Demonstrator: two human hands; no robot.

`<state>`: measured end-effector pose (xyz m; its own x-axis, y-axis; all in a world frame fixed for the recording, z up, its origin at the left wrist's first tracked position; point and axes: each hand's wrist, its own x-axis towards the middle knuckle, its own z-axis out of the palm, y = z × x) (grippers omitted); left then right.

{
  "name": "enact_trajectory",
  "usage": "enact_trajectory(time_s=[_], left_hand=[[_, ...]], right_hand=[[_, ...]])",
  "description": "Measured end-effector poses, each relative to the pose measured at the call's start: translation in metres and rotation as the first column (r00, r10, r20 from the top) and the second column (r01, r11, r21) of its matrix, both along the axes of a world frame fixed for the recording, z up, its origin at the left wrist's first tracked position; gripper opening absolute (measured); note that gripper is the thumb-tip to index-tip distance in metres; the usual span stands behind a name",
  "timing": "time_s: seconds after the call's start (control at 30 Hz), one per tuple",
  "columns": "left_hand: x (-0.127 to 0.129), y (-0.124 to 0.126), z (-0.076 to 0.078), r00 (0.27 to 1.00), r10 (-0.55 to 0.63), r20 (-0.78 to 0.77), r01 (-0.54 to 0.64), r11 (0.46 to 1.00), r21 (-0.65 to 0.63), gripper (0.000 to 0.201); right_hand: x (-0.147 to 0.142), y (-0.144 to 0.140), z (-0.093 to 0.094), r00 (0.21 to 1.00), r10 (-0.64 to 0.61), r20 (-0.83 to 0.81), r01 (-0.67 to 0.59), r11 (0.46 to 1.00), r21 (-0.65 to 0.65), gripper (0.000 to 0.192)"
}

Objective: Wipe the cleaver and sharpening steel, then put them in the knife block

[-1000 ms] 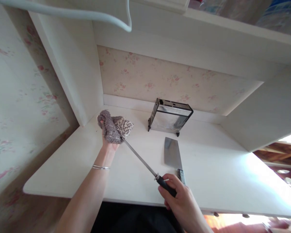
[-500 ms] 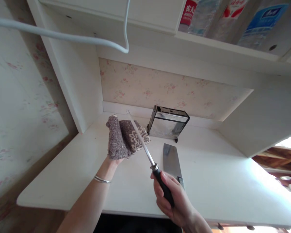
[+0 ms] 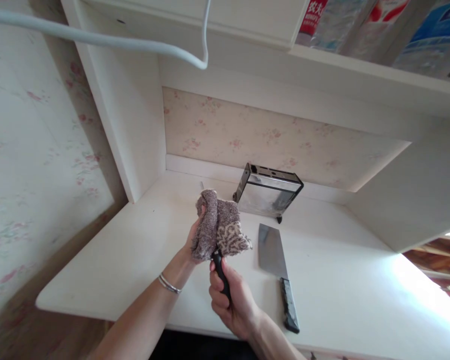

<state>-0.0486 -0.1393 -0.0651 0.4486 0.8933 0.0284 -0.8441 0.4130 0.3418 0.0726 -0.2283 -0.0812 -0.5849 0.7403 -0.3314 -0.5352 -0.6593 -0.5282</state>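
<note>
My left hand (image 3: 193, 238) is closed around a folded brown-and-cream cloth (image 3: 227, 222), which is wrapped about the rod of a sharpening steel (image 3: 220, 272). Most of the rod is hidden in the cloth; only its tip shows beyond the far end. Just below the cloth, my right hand (image 3: 234, 300) grips the steel's black handle. To the right, a cleaver (image 3: 273, 250) lies flat on the white counter (image 3: 337, 280), its black handle toward me. Behind it stands a silver and black knife block (image 3: 268, 192), near the back wall.
A white cable (image 3: 135, 46) hangs across the upper left, in front of the cabinet. Plastic bottles (image 3: 339, 22) stand on the shelf (image 3: 375, 65) at the upper right. A white side panel (image 3: 108, 100) bounds the counter on the left.
The cloth in my left hand has moved right and closed over the steel's rod, which was bare before. My right hand has shifted left with the steel, uncovering the cleaver's handle.
</note>
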Motion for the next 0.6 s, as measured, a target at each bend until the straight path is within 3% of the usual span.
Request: enact_trajectory(time_s=[0.17,0.3,0.4,0.53,0.6], left_hand=[[0.000,0.009,-0.002,1.000,0.004,-0.003,-0.004,1.000,0.003,0.053],[-0.009,0.023,-0.008,0.992,0.124,-0.039,-0.124,0.992,-0.006,0.051],[-0.032,0.034,-0.005,0.961,0.271,-0.053,-0.270,0.963,0.018,0.052],[-0.064,0.040,0.002,0.845,0.530,-0.063,-0.526,0.847,0.079,0.056],[-0.067,0.039,0.003,0.812,0.577,-0.084,-0.568,0.816,0.112,0.056]], right_hand=[[0.005,-0.014,-0.004,0.983,-0.045,0.178,0.025,0.993,0.113,0.037],[0.030,-0.033,-0.017,0.953,0.014,0.302,-0.052,0.992,0.118,0.042],[0.059,-0.052,-0.027,0.897,0.056,0.438,-0.158,0.967,0.199,0.050],[0.089,-0.070,-0.016,0.745,-0.144,0.651,-0.132,0.925,0.356,0.046],[0.095,-0.066,-0.001,0.627,-0.310,0.715,-0.088,0.883,0.461,0.040]])
